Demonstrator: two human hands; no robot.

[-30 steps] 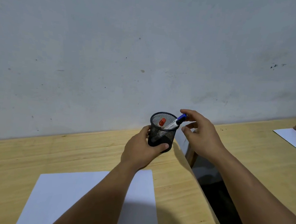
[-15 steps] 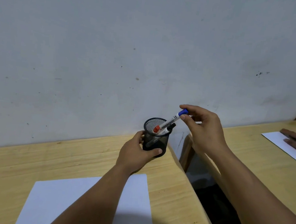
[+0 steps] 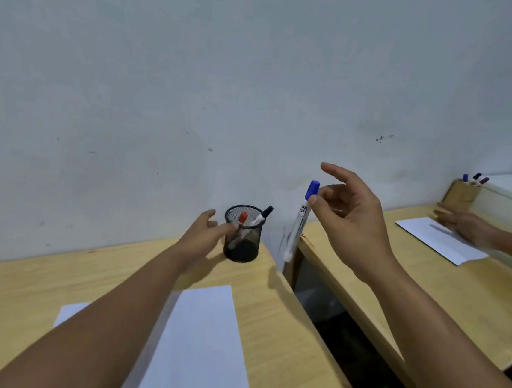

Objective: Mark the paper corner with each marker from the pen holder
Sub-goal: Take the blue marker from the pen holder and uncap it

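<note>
A black mesh pen holder (image 3: 243, 242) stands at the far right corner of my wooden desk (image 3: 19, 296). Inside it lean a red-capped marker (image 3: 241, 219) and a black-capped marker (image 3: 264, 213). My left hand (image 3: 203, 235) touches the holder's left side with loose fingers. My right hand (image 3: 349, 221) is raised to the right of the holder and pinches the blue-capped white marker (image 3: 300, 221) near its cap; the marker hangs nearly upright, clear of the holder. A white paper sheet (image 3: 199, 344) lies on the desk under my left forearm.
A dark gap (image 3: 330, 320) separates my desk from a second wooden desk (image 3: 427, 288) on the right. There another person's hand (image 3: 464, 226) rests on a white sheet (image 3: 441, 239), near a wooden holder (image 3: 464, 195) with markers. A grey wall stands close behind.
My right hand has lifted the blue-capped marker fully out of the holder and carried it right. My left hand has loosened its grip on the holder. The view has shifted to the right.
</note>
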